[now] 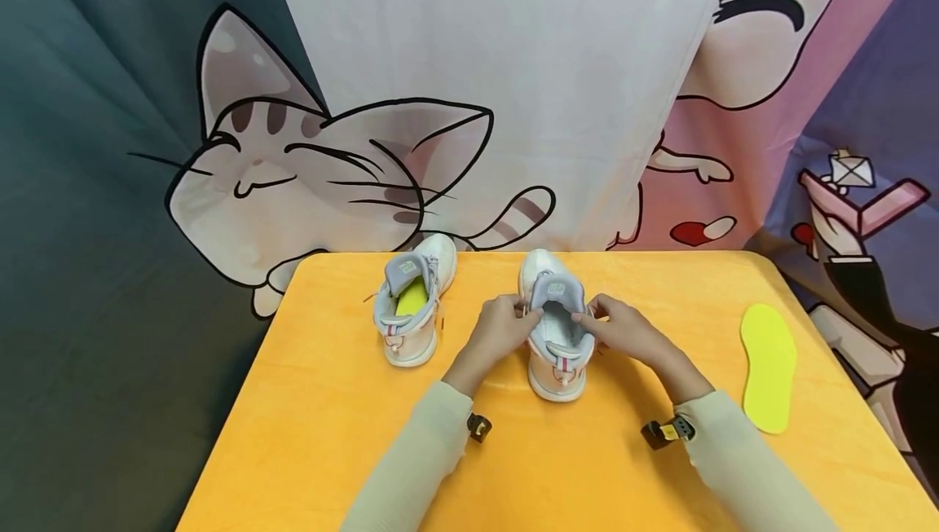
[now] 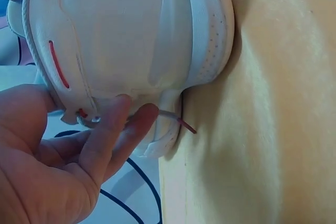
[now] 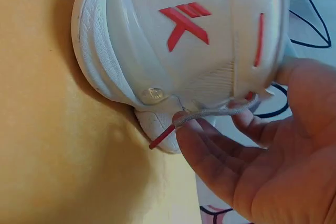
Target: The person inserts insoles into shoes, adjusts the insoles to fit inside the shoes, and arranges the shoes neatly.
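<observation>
A white sneaker [image 1: 559, 373] stands upright at the middle of the table, toe away from me, its grey-lined opening facing up. My left hand [image 1: 499, 328] holds the left side of its collar, thumb at the opening and fingers outside. On the opposite side, my right hand [image 1: 623, 330] pinches the collar in the same way. The left wrist view shows the fingers [image 2: 142, 116] by a lace end low on the sneaker's side [image 2: 126, 40]. In the right wrist view, a grey lace [image 3: 220, 113] with a red tip runs across the right hand's fingers [image 3: 194, 140].
A second white sneaker [image 1: 412, 349] stands to the left, with a yellow-green insole [image 1: 412, 297] inside. Another yellow insole [image 1: 769, 369] lies flat at the right of the yellow table [image 1: 308, 434]. A cartoon-printed cloth [image 1: 513, 51] hangs behind the table's far edge.
</observation>
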{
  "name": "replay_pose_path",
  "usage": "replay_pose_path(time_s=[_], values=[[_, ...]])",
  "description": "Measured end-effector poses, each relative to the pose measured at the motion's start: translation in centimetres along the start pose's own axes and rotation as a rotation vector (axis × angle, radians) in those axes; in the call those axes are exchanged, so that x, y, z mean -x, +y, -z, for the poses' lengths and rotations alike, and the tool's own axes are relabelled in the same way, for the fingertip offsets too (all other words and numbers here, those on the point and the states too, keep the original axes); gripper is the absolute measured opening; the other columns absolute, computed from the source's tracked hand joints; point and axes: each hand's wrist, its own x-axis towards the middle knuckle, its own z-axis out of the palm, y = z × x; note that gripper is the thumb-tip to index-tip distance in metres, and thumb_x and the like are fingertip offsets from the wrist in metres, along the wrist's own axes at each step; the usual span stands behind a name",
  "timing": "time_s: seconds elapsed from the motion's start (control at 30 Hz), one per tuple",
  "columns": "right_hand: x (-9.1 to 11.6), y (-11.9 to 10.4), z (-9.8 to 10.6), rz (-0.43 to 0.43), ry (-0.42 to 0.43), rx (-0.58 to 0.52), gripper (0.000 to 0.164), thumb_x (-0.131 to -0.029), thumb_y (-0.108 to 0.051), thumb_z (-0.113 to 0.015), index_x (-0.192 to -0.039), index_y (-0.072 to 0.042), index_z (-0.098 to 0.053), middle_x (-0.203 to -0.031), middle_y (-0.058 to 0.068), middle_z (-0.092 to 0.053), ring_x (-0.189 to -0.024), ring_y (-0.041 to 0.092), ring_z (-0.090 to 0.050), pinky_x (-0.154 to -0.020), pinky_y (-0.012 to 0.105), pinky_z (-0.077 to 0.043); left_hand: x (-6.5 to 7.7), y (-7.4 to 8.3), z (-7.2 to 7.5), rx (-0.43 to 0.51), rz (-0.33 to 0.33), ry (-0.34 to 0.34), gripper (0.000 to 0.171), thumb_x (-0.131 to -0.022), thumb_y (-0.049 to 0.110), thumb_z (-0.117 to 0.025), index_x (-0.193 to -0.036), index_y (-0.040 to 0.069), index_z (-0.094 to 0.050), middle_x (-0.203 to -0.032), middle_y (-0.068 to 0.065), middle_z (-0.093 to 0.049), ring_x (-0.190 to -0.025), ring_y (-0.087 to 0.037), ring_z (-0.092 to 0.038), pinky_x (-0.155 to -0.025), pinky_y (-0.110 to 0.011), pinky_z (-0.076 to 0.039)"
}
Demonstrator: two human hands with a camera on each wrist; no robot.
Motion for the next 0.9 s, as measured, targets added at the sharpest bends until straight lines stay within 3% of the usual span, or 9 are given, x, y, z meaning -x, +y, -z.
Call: replay_pose_path(time_s=[0.13, 0.23, 0.47, 0.53, 0.73, 0.8, 0.9], values=[[1.0, 1.0, 0.2, 0.030, -0.024, -0.120, 0.041, -0.105, -0.033, -0.062, -0.122, 0.004, -0.055, -0.114, 0.021, -0.063, -0.089, 0.028, -0.066, -0.079, 0.039, -0.058, 0.4, -0.5, 0.5, -0.036, -0.030, 0.018, 0.036, -0.098, 0.043, -0.068, -0.105, 0.008, -0.073, -0.097, -0.005, -0.073, -0.082, -0.016, -0.067, -0.069, -0.028, -0.055], [1.9, 1.6, 0.3, 0.048, 0.015, -0.144, 0.047, -0.106, -0.032, -0.060, -0.132, 0.006, -0.051, -0.124, 0.024, -0.062, -0.103, 0.033, -0.067, -0.085, 0.039, -0.059, 0.8, -0.6, 1.1, -0.041, -0.052, 0.024, 0.045, -0.099, 0.047, -0.066, -0.120, 0.008, -0.072, -0.111, -0.006, -0.074, -0.096, -0.017, -0.070, -0.080, -0.031, -0.058], [4.5, 2.8, 1.2, 0.081, 0.159, -0.099, 0.046, -0.107, -0.027, -0.057, -0.142, 0.002, -0.049, -0.135, 0.023, -0.063, -0.121, 0.036, -0.062, -0.087, 0.016, -0.052, 2.1, -1.1, 2.5, -0.096, -0.101, -0.003, 0.056, -0.100, 0.050, -0.062, -0.137, 0.008, -0.063, -0.132, -0.008, -0.068, -0.117, -0.026, -0.068, -0.097, -0.040, -0.057], [5.1, 3.3, 1.8, 0.094, 0.203, -0.089, 0.044, -0.108, -0.025, -0.057, -0.143, 0.001, -0.049, -0.136, 0.023, -0.063, -0.121, 0.027, -0.063, -0.086, 0.010, -0.049, 2.6, -1.2, 2.9, -0.134, -0.118, -0.011, 0.058, -0.101, 0.051, -0.061, -0.140, 0.008, -0.061, -0.136, -0.009, -0.066, -0.123, -0.027, -0.065, -0.102, -0.042, -0.055], [6.8, 5.9, 3.6, 0.130, 0.305, -0.093, 0.044, -0.108, -0.022, -0.057, -0.142, 0.003, -0.050, -0.135, 0.027, -0.062, -0.108, -0.018, -0.053, -0.084, 0.003, -0.046, 4.0, -1.7, 3.9, -0.220, -0.173, -0.081, 0.061, -0.103, 0.052, -0.057, -0.147, 0.010, -0.054, -0.148, -0.008, -0.058, -0.139, -0.027, -0.053, -0.116, -0.046, -0.044], [7.3, 6.9, 4.3, 0.132, 0.329, -0.082, 0.043, -0.107, -0.021, -0.057, -0.142, 0.004, -0.050, -0.133, 0.021, -0.063, -0.106, -0.022, -0.050, -0.084, 0.002, -0.045, 4.5, -1.8, 4.2, -0.251, -0.198, -0.101, 0.062, -0.103, 0.052, -0.056, -0.149, 0.011, -0.053, -0.152, -0.008, -0.055, -0.143, -0.027, -0.050, -0.119, -0.045, -0.040], [8.0, 8.4, 5.3, 0.127, 0.374, -0.052, 0.044, -0.107, -0.020, -0.058, -0.142, 0.005, -0.050, -0.127, -0.001, -0.065, -0.106, -0.024, -0.048, -0.083, 0.000, -0.044, 5.2, -2.0, 4.5, -0.302, -0.247, -0.111, 0.062, -0.103, 0.050, -0.057, -0.151, 0.012, -0.050, -0.156, -0.008, -0.050, -0.147, -0.027, -0.045, -0.122, -0.045, -0.037]])
